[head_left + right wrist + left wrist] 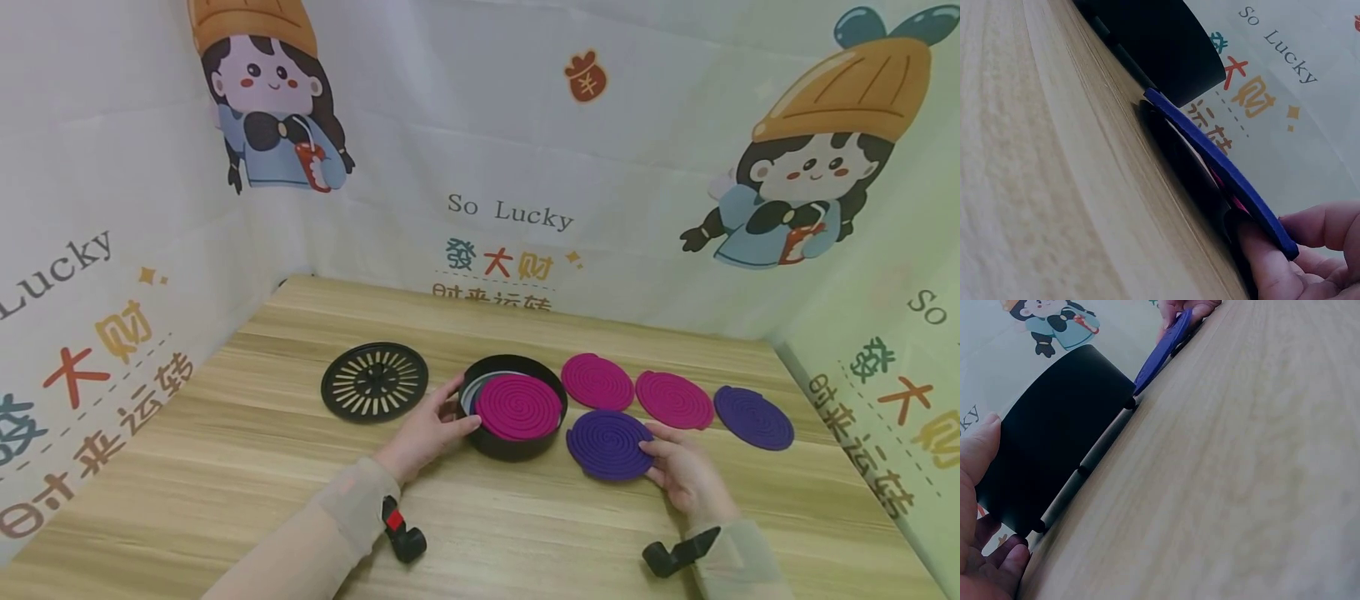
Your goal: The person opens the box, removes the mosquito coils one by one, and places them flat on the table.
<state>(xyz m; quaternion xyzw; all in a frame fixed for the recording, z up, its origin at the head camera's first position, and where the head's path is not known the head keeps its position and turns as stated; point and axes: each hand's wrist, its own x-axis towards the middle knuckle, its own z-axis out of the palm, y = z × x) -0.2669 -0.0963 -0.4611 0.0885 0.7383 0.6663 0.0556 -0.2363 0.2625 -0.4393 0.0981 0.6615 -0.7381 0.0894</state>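
L hand grips the black tin by its left side: thumb up near the rim, other fingers lower down. Tin is approx mid worktop L-to-R, btwn L & R edges. Short feet show under it in the L wrist view. Inside: a pink coil, toward tin's R side, w/ a pale insert visible at L. (Can't tell if L thumb touches that coil.)

R hand pinches the purple coil at its R edge, thumb on top, fingers under. Coil is tilted, hand-side edge up off worktop, opp. edge low & just beside tin; can't tell if they touch.

Rest of worktop: slotted black lid L of tin, toward far L corner. R of tin, a row running to the R edge: 1st loose pink (just beside tin), 2nd loose pink, then 2nd purple, nearest R edge. Printed cloth hangs behind far edge, also along L & R edges. Cam on each wrist, L cam, R cam.
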